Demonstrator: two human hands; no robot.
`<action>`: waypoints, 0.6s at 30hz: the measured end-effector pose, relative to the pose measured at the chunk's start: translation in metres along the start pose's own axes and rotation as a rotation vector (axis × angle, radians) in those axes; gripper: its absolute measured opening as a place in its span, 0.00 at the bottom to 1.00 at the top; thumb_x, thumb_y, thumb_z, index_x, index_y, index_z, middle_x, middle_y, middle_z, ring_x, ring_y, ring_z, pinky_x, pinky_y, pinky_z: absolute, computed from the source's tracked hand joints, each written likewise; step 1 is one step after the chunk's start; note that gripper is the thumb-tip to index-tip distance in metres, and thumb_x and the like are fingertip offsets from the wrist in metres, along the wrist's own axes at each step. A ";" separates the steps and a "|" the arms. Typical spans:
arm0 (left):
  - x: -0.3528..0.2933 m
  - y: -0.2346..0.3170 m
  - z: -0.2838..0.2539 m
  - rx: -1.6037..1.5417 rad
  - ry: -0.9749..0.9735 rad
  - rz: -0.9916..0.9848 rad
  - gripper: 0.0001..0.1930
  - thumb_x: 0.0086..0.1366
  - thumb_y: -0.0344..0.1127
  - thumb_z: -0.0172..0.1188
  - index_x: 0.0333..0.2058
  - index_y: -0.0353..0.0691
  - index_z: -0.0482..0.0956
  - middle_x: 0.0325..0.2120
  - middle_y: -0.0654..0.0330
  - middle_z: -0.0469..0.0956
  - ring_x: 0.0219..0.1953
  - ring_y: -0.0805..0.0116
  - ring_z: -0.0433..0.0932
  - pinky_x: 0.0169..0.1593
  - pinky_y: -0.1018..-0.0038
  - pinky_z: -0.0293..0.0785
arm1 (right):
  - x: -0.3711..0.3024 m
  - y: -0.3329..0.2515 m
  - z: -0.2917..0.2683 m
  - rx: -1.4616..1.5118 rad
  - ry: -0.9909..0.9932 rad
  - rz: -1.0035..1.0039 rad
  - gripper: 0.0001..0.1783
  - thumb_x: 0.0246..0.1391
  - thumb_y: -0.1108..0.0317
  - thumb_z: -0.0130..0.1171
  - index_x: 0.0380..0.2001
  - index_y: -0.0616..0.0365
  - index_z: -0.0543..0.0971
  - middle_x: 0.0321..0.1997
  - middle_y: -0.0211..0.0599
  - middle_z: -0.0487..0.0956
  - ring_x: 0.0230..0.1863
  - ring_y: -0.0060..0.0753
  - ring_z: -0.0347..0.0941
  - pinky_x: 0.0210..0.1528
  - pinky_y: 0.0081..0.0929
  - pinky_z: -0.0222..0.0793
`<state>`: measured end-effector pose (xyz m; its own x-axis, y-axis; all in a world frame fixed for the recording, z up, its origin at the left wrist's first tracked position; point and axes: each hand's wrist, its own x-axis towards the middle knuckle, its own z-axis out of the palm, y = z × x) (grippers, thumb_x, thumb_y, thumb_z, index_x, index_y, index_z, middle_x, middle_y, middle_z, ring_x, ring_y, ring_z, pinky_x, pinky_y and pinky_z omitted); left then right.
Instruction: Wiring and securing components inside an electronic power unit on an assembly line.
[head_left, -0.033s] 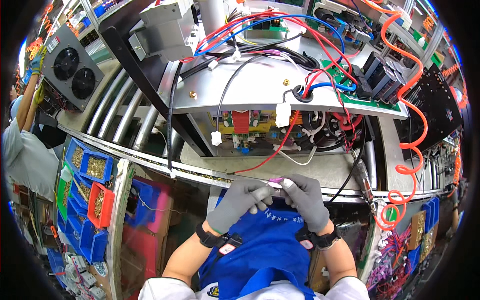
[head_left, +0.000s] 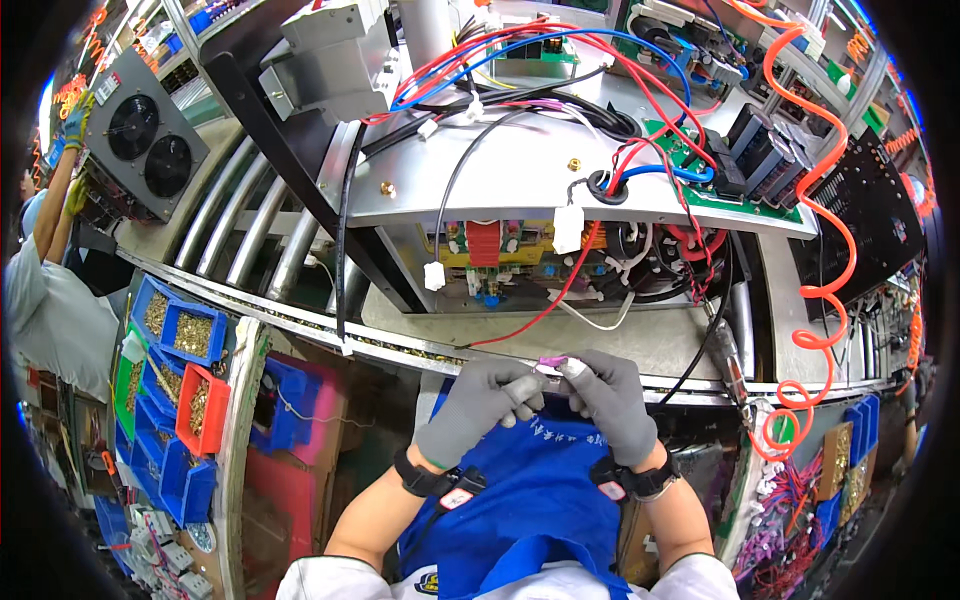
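Observation:
Both my hands wear grey gloves and meet in front of the blue apron (head_left: pixel 520 490), at the bench's near edge. My left hand (head_left: pixel 478 405) is closed in a pinch, its fingertips against a small purple piece with a whitish end (head_left: pixel 551 361). On the other side, my right hand (head_left: pixel 612 402) pinches the same piece between thumb and finger. It looks like a short wire or connector, but most of it is hidden by the fingers. Beyond the hands stands an open metal chassis (head_left: pixel 500 185) with a red wire (head_left: pixel 540 328) hanging out toward me.
Metal rollers (head_left: pixel 240 215) run along the left. Blue bins (head_left: pixel 193 333) and a red bin (head_left: pixel 202 411) hold small fasteners. At right hang a coiled orange hose (head_left: pixel 838 200) and a power screwdriver (head_left: pixel 728 360). Wire bundles (head_left: pixel 775 520) lie lower right. Another person (head_left: pixel 60 310) works at far left.

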<state>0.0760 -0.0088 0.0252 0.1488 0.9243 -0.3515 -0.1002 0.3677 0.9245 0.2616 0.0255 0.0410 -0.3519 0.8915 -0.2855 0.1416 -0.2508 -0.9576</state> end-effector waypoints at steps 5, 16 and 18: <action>-0.002 -0.025 0.006 0.347 0.425 0.513 0.09 0.63 0.35 0.59 0.37 0.36 0.82 0.28 0.57 0.80 0.28 0.68 0.78 0.33 0.71 0.73 | 0.005 0.004 0.028 0.127 0.051 0.041 0.18 0.61 0.56 0.55 0.31 0.62 0.80 0.20 0.24 0.73 0.19 0.12 0.63 0.21 0.14 0.58; -0.027 -0.039 -0.026 0.716 0.517 0.542 0.16 0.62 0.45 0.57 0.43 0.43 0.78 0.35 0.54 0.79 0.39 0.51 0.78 0.43 0.62 0.75 | 0.053 0.074 0.014 -0.254 0.130 -0.533 0.19 0.63 0.57 0.50 0.34 0.63 0.80 0.22 0.38 0.79 0.21 0.30 0.73 0.24 0.30 0.65; -0.075 -0.024 -0.060 0.880 0.666 0.485 0.17 0.60 0.46 0.59 0.44 0.43 0.79 0.35 0.53 0.79 0.38 0.53 0.79 0.43 0.63 0.75 | 0.054 0.057 0.013 -0.530 0.175 -0.558 0.17 0.62 0.58 0.51 0.34 0.62 0.80 0.23 0.43 0.79 0.23 0.38 0.75 0.27 0.35 0.66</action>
<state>0.0077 -0.0803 0.0207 -0.2813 0.9139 0.2926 0.7385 0.0114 0.6742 0.2386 0.0546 -0.0292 -0.3558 0.8902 0.2846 0.4244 0.4252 -0.7994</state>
